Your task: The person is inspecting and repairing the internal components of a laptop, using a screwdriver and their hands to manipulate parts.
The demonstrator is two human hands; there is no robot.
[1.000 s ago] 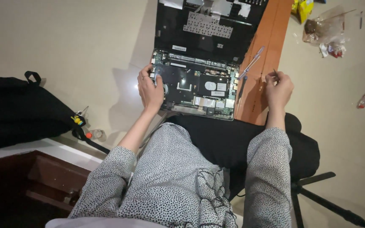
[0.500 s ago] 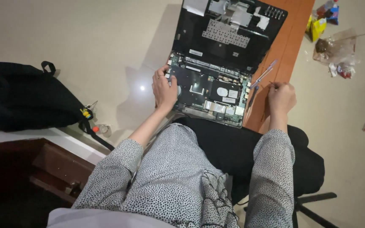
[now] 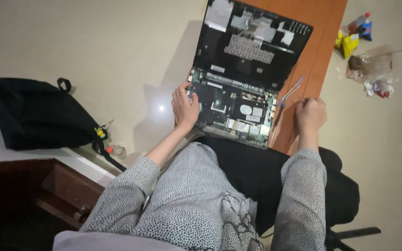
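An opened laptop (image 3: 238, 100) with its bottom cover off lies on a narrow orange-brown wooden table (image 3: 319, 51), its circuit board and fan exposed. My left hand (image 3: 184, 108) rests on the laptop's left edge, fingers spread over the board. At the right of the laptop my right hand (image 3: 310, 114) is on the table, fingers curled around a small thin thing that I cannot make out. Two clear pen-like tools (image 3: 290, 90) lie on the table between the laptop and my right hand.
A black bag (image 3: 33, 114) lies on a white surface at the left, above a dark wooden drawer unit (image 3: 47, 195). Plastic wrappers and a small bottle (image 3: 366, 51) litter the beige floor at right. I sit on a black chair (image 3: 345, 200).
The view has shifted, so the laptop and both hands sit further right and lower in the frame. My hands keep their places at the laptop's left edge and on the table.
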